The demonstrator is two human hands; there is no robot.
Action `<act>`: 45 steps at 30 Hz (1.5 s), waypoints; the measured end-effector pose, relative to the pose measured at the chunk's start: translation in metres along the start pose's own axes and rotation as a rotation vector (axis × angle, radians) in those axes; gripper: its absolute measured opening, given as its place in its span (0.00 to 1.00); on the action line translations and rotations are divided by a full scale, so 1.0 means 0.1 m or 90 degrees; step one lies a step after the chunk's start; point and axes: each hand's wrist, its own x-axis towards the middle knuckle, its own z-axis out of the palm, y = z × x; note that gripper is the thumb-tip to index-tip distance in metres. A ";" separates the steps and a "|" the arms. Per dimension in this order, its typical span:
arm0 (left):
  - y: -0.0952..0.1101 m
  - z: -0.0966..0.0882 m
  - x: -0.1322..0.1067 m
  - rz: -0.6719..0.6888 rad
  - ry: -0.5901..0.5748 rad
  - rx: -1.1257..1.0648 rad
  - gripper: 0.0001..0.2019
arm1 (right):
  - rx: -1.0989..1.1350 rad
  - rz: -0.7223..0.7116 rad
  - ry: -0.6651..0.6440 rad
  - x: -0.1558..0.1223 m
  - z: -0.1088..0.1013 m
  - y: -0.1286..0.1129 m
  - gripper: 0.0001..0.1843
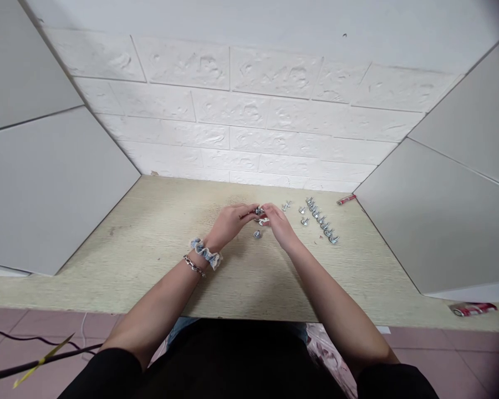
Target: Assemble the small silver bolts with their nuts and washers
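Observation:
Over the middle of the pale wooden table (149, 244), my left hand (232, 220) and my right hand (276, 220) meet with their fingertips pinched together. Between them sits a small silver metal part (258, 211) with a bit of red beside it; both hands are closed on it. The left wrist wears a blue scrunchie and a chain bracelet. Just below the hands a single loose silver part (257, 234) lies on the table.
A slanting row of several silver parts (321, 220) lies to the right, with a few loose ones (303, 215) beside it. A red object (346, 199) rests near the back right corner. Grey panels wall both sides; white brick wall behind. A cable lies on the floor.

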 end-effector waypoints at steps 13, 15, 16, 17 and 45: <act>0.00 0.01 -0.01 0.004 0.019 -0.002 0.13 | 0.086 -0.052 -0.058 -0.03 0.03 0.01 0.11; -0.01 0.02 -0.02 0.010 0.013 0.001 0.13 | 0.143 -0.063 -0.066 -0.04 0.03 0.00 0.11; -0.02 0.03 -0.02 0.012 0.009 0.001 0.13 | 0.169 -0.068 -0.071 -0.03 0.03 -0.01 0.12; -0.02 0.03 -0.02 0.012 0.005 0.001 0.14 | 0.189 -0.070 -0.074 -0.03 0.02 -0.01 0.13; 0.02 0.04 -0.03 0.012 0.025 0.014 0.14 | 0.030 -0.156 0.031 -0.11 0.06 -0.10 0.12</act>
